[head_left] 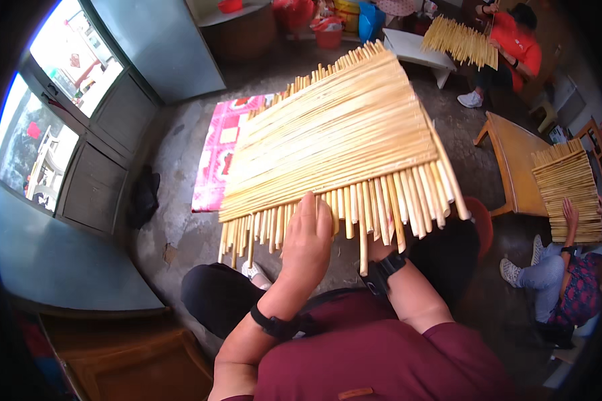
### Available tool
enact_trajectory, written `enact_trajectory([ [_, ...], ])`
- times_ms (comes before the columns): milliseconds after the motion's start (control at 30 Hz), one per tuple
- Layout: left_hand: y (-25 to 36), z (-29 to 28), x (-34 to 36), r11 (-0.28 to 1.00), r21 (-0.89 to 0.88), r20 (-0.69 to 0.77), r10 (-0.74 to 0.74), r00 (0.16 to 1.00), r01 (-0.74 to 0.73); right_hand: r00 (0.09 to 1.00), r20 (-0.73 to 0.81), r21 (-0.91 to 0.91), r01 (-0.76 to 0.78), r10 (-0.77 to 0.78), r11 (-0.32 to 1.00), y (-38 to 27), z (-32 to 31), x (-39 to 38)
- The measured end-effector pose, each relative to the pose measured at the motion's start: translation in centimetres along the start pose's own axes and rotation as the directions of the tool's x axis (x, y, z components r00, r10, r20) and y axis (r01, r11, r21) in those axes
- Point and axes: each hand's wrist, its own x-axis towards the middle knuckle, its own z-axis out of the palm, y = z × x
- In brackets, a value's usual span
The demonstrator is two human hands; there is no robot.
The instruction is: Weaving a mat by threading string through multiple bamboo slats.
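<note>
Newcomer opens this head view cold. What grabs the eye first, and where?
The big stalk mat filling the middle, the left hand at its near edge. Next, the bright pink cloth showing past its left side. Then two people at right: one in red with a yellow mat, another lower down with a tan mat.

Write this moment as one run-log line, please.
left hand: against near edge of stick mat | right hand: mostly hidden under mat | pink cloth: partly hidden behind mat

Room leftward, stick mat [328, 134] ahead
</note>
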Motion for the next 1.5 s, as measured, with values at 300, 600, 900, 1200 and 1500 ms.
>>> enact_trajectory([
  [300, -0.6, 6.0, -3.5, 0.985, 0.123, 0.126, 0.106, 0.986, -0.122, 0.998, -0.044, -0.253, -0.063, 0.054, 0.965, 6.5, 0.1, -3.2],
  [600, -2.9, 6.2, -3.5, 0.954, -0.300, 0.576, 0.173, 0.799, 0.009, 0.997, -0.020, -0.365, -0.072, 0.070, 0.928, 9.2, -0.5, -4.2],
  [900, -8.4, 9.0, -1.2, 0.954, 0.180, 0.373, -0.293, 0.880, 0.241, 0.997, 0.038, -0.411, -0.041, 0.062, 0.911, 11.0, 0.0, -3.7],
  [1200, -9.2, 10.2, -1.0, 0.936, 0.177, 0.539, -0.350, 0.766, 0.303, 0.993, 0.106, -0.426, -0.001, 0.051, 0.905, 12.3, -0.1, -3.7],
  [1500, -9.4, 10.4, -0.5, 0.910, 0.213, 0.615, -0.407, 0.675, 0.355, 0.989, 0.147, -0.431, 0.037, 0.030, 0.901, 12.9, -0.3, -3.9],
])
